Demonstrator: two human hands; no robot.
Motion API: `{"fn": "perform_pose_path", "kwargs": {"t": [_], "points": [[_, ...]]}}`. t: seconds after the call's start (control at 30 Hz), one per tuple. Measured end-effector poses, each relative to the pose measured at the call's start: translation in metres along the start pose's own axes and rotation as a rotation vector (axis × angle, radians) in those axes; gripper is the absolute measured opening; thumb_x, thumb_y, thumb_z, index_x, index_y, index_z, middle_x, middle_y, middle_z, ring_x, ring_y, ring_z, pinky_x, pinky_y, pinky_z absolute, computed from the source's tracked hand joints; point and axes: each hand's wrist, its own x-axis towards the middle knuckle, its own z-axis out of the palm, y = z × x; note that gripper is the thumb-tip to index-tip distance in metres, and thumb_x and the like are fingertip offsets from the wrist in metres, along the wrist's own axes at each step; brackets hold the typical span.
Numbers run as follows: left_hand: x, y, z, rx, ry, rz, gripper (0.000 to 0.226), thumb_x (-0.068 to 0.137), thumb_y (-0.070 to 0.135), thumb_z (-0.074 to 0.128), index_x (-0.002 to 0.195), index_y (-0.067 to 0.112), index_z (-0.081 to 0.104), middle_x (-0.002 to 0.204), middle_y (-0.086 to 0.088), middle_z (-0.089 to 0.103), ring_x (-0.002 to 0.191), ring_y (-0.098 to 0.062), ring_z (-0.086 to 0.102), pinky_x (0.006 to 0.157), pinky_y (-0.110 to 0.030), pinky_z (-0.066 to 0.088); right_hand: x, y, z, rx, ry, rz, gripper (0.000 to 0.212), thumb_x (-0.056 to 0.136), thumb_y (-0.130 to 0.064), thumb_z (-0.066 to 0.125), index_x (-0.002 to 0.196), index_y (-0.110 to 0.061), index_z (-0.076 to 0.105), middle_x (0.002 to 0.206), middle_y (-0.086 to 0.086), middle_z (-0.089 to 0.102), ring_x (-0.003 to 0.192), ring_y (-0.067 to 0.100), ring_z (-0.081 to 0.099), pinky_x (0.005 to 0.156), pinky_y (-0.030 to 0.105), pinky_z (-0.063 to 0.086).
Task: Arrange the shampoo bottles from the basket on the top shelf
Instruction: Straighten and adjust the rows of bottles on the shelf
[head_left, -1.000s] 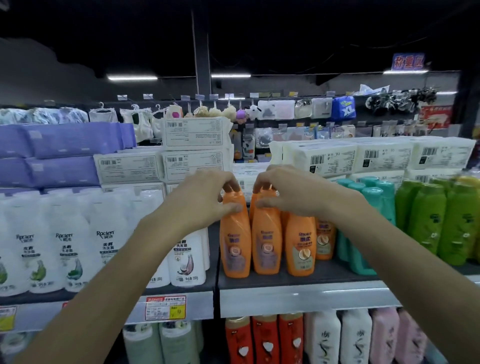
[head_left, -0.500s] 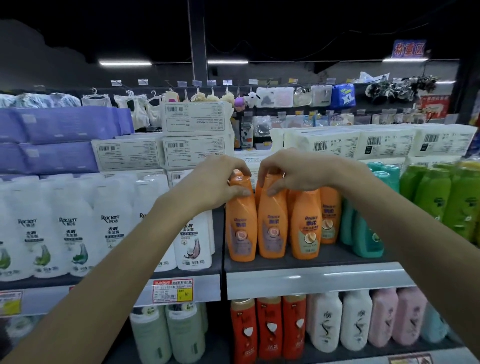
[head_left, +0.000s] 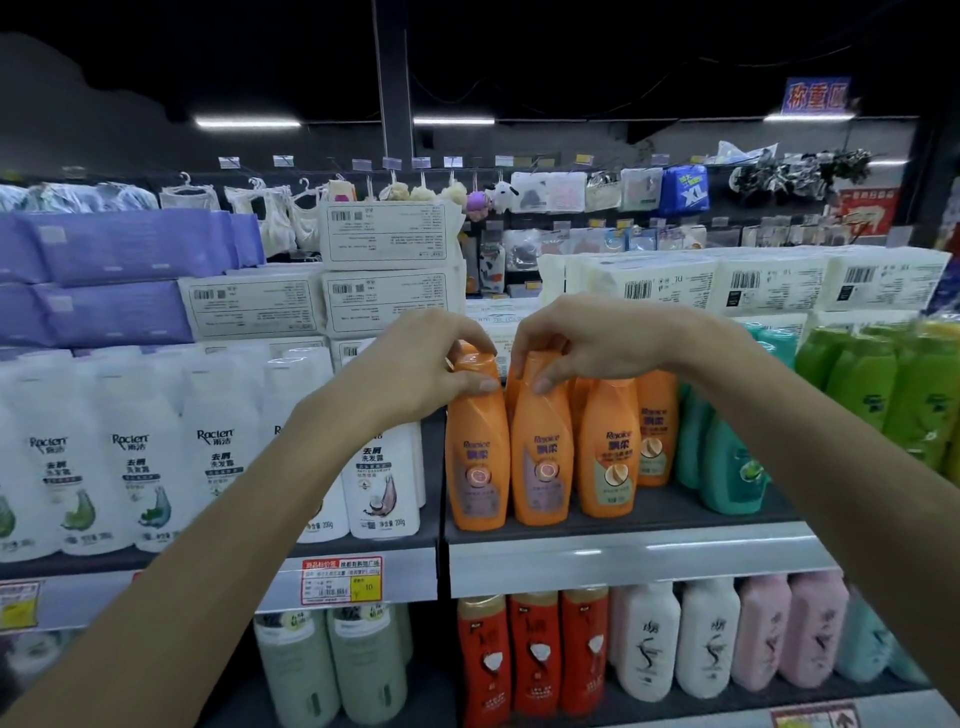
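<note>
both hands (head_left: 415, 364) (head_left: 597, 343) pinch orange shampoo bottles' (head_left: 477, 447) caps, top shelf (head_left: 623, 512).

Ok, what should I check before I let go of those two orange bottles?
1. Left hand grips the cap of the leftmost orange bottle: ok.
2. Right hand pinches the cap of the second orange bottle: ok.
3. Both bottles stand upright on the top shelf: ok.
4. Their labels face the front: ok.
5. More bottles left in the basket: cannot tell, it is out of view.
</note>
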Motion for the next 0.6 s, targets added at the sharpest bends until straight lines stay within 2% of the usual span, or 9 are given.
{"fn": "perform_pose_path", "kwargs": {"t": [0.17, 0.37, 0.47, 0.53, 0.6], "points": [[0.000, 0.001, 0.000, -0.006, -0.006, -0.003, 0.044, 0.083, 0.040, 0.077, 0.124, 0.029, 0.067, 0.115, -0.004, 0.067, 0.093, -0.014, 0.062, 0.086, -0.031, 0.050, -0.001, 0.002, 0.002, 0.036, -0.002, 0.020, 0.028, 0.088, -0.032, 0.072, 0.115, -0.028, 0.066, 0.111, -0.006, 0.064, 0.104, 0.013, 0.060, 0.096, 0.041, 0.050], [-0.001, -0.003, -0.003, -0.037, -0.037, -0.007, 0.045, 0.081, 0.043, 0.079, 0.122, 0.032, 0.065, 0.113, 0.002, 0.063, 0.091, -0.011, 0.063, 0.081, -0.028, 0.048, -0.005, 0.001, 0.001, 0.058, 0.016, 0.032, 0.041, 0.088, -0.037, 0.072, 0.125, -0.024, 0.062, 0.120, -0.004, 0.063, 0.110, 0.012, 0.058, 0.099, 0.035, 0.049], [0.001, -0.002, -0.007, -0.089, -0.020, -0.013, 0.047, 0.079, 0.052, 0.076, 0.120, 0.033, 0.065, 0.109, 0.010, 0.066, 0.091, -0.004, 0.066, 0.077, -0.023, 0.051, -0.009, 0.001, -0.006, 0.092, 0.109, 0.029, 0.041, 0.089, -0.044, 0.067, 0.123, -0.021, 0.063, 0.116, -0.006, 0.066, 0.105, 0.006, 0.061, 0.096, 0.028, 0.051], [0.004, 0.002, -0.013, -0.130, 0.042, 0.006, 0.041, 0.082, 0.059, 0.070, 0.115, 0.035, 0.065, 0.102, 0.018, 0.067, 0.088, 0.004, 0.065, 0.073, -0.019, 0.050, -0.010, 0.002, -0.012, 0.108, 0.208, 0.020, 0.040, 0.092, -0.044, 0.062, 0.122, -0.019, 0.063, 0.114, -0.005, 0.067, 0.102, 0.005, 0.062, 0.094, 0.026, 0.052], [0.009, 0.006, -0.021, -0.158, 0.114, 0.041, 0.031, 0.088, 0.056, 0.064, 0.112, 0.037, 0.065, 0.100, 0.020, 0.067, 0.088, 0.005, 0.064, 0.072, -0.018, 0.048, -0.007, 0.005, -0.018, 0.118, 0.283, 0.015, 0.035, 0.097, -0.039, 0.056, 0.124, -0.017, 0.063, 0.117, -0.005, 0.067, 0.104, 0.006, 0.062, 0.095, 0.027, 0.051]]}}
